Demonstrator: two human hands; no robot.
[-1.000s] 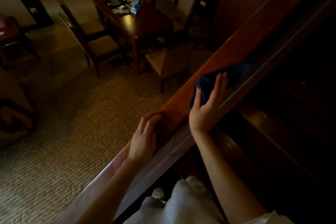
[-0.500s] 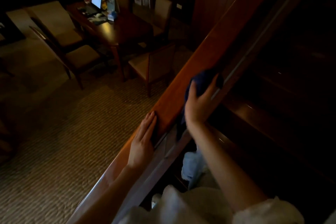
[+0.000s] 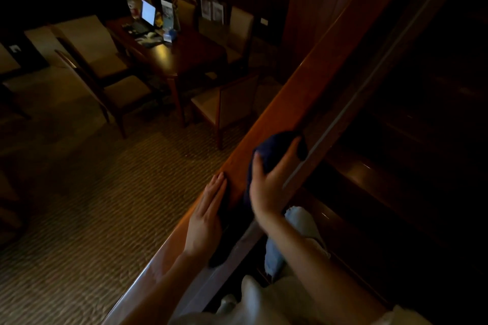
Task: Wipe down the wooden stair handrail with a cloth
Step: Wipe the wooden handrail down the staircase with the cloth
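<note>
Right hand (image 3: 266, 187) presses the dark cloth (image 3: 274, 150) under spread fingers onto the wooden handrail (image 3: 295, 97) to wipe, while just beside it the left hand (image 3: 208, 216) lies flat, empty, steadying.

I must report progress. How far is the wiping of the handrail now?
Done: cannot tell; the dim rail shows no clear wiped section. In hand: the right hand presses the dark blue cloth on the wooden handrail, the left hand lying flat beside it. Left: the long stretch rising beyond the cloth.
</note>
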